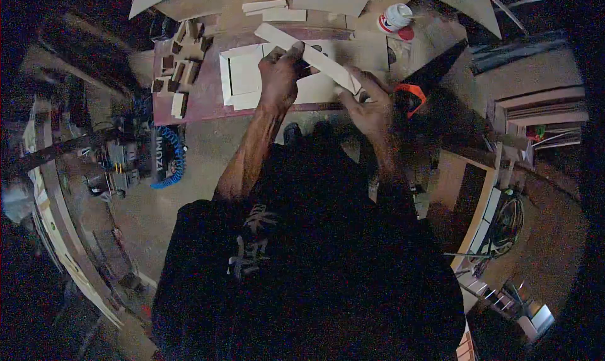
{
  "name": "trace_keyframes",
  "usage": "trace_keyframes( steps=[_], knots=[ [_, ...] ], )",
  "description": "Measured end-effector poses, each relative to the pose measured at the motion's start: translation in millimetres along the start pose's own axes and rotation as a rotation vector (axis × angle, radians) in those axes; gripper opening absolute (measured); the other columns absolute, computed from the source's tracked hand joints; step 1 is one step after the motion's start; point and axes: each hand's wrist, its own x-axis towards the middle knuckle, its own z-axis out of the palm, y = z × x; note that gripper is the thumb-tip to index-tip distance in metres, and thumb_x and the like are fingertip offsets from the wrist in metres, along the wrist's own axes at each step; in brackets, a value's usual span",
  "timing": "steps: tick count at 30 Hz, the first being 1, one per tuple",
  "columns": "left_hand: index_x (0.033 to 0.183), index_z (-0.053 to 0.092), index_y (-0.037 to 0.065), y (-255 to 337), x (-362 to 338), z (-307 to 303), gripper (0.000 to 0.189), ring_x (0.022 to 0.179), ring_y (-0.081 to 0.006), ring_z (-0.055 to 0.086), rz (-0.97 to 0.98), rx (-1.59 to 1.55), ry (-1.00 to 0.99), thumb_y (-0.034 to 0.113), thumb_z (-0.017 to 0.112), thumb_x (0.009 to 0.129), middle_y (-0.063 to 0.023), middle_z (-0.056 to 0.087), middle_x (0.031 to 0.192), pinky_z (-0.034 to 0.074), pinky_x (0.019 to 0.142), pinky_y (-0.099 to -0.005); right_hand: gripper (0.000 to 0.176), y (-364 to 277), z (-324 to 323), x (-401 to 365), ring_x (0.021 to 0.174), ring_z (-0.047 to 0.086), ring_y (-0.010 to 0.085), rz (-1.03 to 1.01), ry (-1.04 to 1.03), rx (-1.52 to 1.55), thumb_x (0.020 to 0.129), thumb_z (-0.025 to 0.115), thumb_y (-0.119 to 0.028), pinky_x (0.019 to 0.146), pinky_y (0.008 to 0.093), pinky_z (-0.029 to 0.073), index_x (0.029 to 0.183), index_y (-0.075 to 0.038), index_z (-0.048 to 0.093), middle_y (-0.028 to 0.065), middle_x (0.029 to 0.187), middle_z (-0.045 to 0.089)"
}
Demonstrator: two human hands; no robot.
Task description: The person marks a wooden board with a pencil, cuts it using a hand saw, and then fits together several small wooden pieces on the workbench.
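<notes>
A pale flat strip, apparently wood, [324, 63] runs at a slant above the table, held in both hands. My left hand [279, 83] grips it near its middle, the thumb lying on the near edge. At its right end, my right hand [370, 105] has its fingers and thumb closed around the strip. Beneath the hands lies a light panel [246, 76] with narrow strips along its edges, forming a shallow frame. The forearms and the held strip hide part of that panel.
Several small wooden blocks [183, 72] are on the left of the reddish table [201, 112]. Loose strips [283, 14] and a flat board [331, 0] lie at the back. A white tub [397, 17] stands back right. An orange-edged object [413, 96] is right of my right hand; a blue coiled hose [179, 156] hangs below.
</notes>
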Motion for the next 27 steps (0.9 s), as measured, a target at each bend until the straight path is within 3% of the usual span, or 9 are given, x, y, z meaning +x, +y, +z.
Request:
trace_keyframes(
  steps=[2, 5, 6, 12, 17, 21, 24, 27],
  knots=[
    [0.101, 0.061, -0.005, 7.4, -4.0, 2.5, 0.016, 0.085, -0.0311, 0.072, -0.015, -0.077, -0.007, 0.010, 0.059, 0.095, -0.0220, 0.070, 0.097, 0.063, 0.074, -0.0428, 0.034, -11.1, -8.8, -5.1, 0.071, 0.063, 0.0116, 0.205, -0.074, 0.215, 0.087, 0.067, -0.014, 0.065, 0.0298, 0.053, 0.120, -0.007, 0.067, 0.0089, 0.093, 0.069],
    [0.100, 0.062, -0.004, 13.4, -7.4, -0.2, 0.017, 0.088, -0.0331, 0.072, 0.052, -0.047, -0.082, 0.012, 0.059, 0.096, -0.0216, 0.070, 0.097, 0.062, 0.077, -0.0440, 0.029, 6.4, -26.2, -2.0, 0.085, 0.065, 0.0140, 0.408, -0.183, 0.436, 0.092, 0.064, -0.016, 0.074, 0.0259, 0.052, 0.116, 0.000, 0.067, 0.0070, 0.100, 0.069],
    [0.100, 0.062, -0.004, 18.6, -8.4, 0.6, 0.017, 0.089, -0.0337, 0.072, 0.049, -0.032, -0.115, 0.013, 0.059, 0.096, -0.0215, 0.070, 0.097, 0.062, 0.078, -0.0442, 0.029, -0.7, -23.7, 1.1, 0.084, 0.066, 0.0134, 0.434, -0.155, 0.335, 0.094, 0.059, -0.018, 0.070, 0.0255, 0.053, 0.113, 0.001, 0.068, 0.0078, 0.098, 0.070],
    [0.100, 0.061, -0.005, 26.3, -14.0, 5.2, 0.021, 0.088, -0.0323, 0.072, 0.052, 0.054, -0.163, 0.016, 0.060, 0.095, -0.0213, 0.071, 0.096, 0.061, 0.080, -0.0440, 0.022, 26.5, -28.5, 15.6, 0.083, 0.067, 0.0111, 0.138, -0.347, -0.077, 0.089, 0.061, -0.011, 0.066, 0.0263, 0.053, 0.104, 0.003, 0.070, 0.0090, 0.088, 0.071],
    [0.101, 0.062, -0.003, 34.6, -15.5, 4.1, 0.025, 0.086, -0.0273, 0.072, 0.046, 0.253, -0.172, 0.021, 0.061, 0.095, -0.0201, 0.072, 0.096, 0.061, 0.078, -0.0399, 0.020, 16.1, -31.3, 25.0, 0.071, 0.065, 0.0114, 0.038, -0.400, -0.104, 0.088, 0.062, -0.013, 0.063, 0.0271, 0.052, 0.099, 0.001, 0.072, 0.0080, 0.083, 0.071],
    [0.101, 0.063, -0.001, 23.3, -8.8, -4.2, 0.025, 0.085, -0.0251, 0.072, 0.033, 0.147, -0.225, 0.022, 0.064, 0.094, -0.0184, 0.072, 0.096, 0.060, 0.077, -0.0372, 0.020, 16.5, -29.4, 27.6, 0.064, 0.061, 0.0105, -0.071, -0.422, -0.168, 0.089, 0.063, -0.015, 0.060, 0.0279, 0.049, 0.099, 0.000, 0.072, 0.0058, 0.081, 0.070],
    [0.101, 0.063, -0.001, 21.9, -7.6, -5.8, 0.025, 0.085, -0.0244, 0.072, 0.024, 0.159, -0.231, 0.023, 0.065, 0.093, -0.0171, 0.073, 0.095, 0.059, 0.077, -0.0365, 0.023, 5.4, -28.5, 26.4, 0.079, 0.070, 0.0250, 0.252, -0.506, -0.056, 0.084, 0.066, -0.020, 0.072, 0.0377, 0.054, 0.099, -0.003, 0.073, 0.0168, 0.082, 0.071],
    [0.101, 0.063, -0.001, 24.5, -7.0, -5.8, 0.025, 0.085, -0.0240, 0.072, 0.032, 0.166, -0.248, 0.022, 0.065, 0.093, -0.0166, 0.073, 0.094, 0.059, 0.078, -0.0364, 0.025, 13.6, -24.2, 22.1, 0.079, 0.070, 0.0234, 0.365, -0.581, -0.011, 0.085, 0.066, -0.020, 0.073, 0.0373, 0.054, 0.102, -0.003, 0.072, 0.0167, 0.083, 0.071]
  ],
)
